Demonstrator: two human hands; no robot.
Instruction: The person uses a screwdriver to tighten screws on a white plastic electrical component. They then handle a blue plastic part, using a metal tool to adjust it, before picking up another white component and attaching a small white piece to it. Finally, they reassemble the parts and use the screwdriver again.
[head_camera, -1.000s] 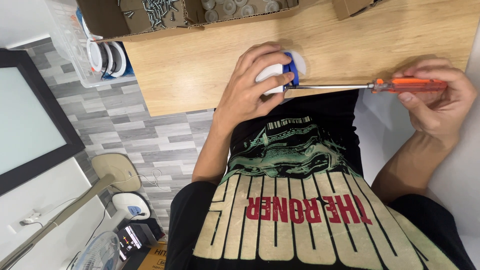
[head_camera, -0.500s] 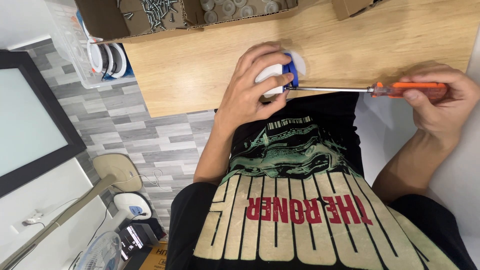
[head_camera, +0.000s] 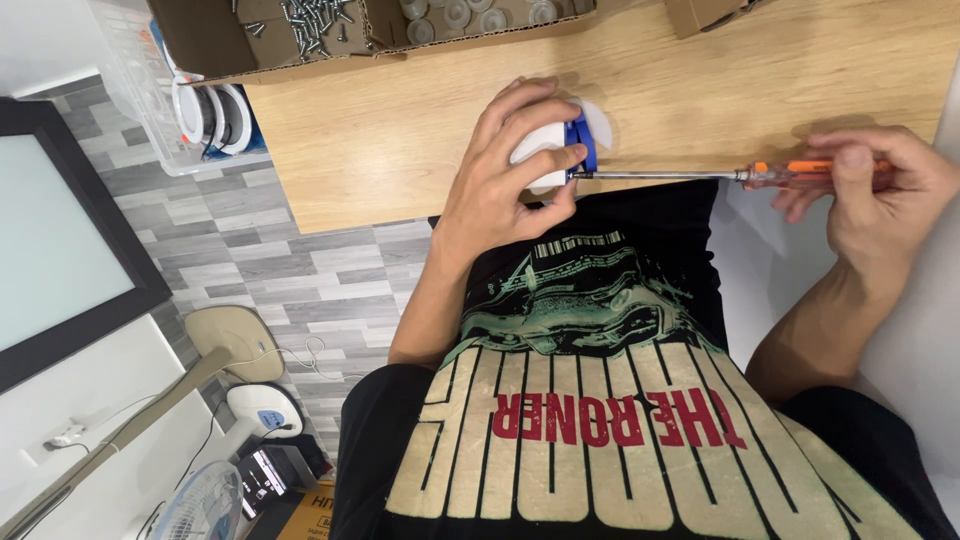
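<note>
My left hand clamps the white and blue part at the near edge of the tabletop, fingers curled tight over it. At 3 o'clock from it, my right hand has its fingers closed on the orange-handled screwdriver, tip touching the blue piece. Farther off, at 11 o'clock, sits a cardboard box of screws.

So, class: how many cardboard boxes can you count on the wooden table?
2. One large open cardboard box sits along the table's far edge, holding loose screws and round grey discs. A smaller box lies further right, cut off by the frame; more may lie beyond view.
</note>
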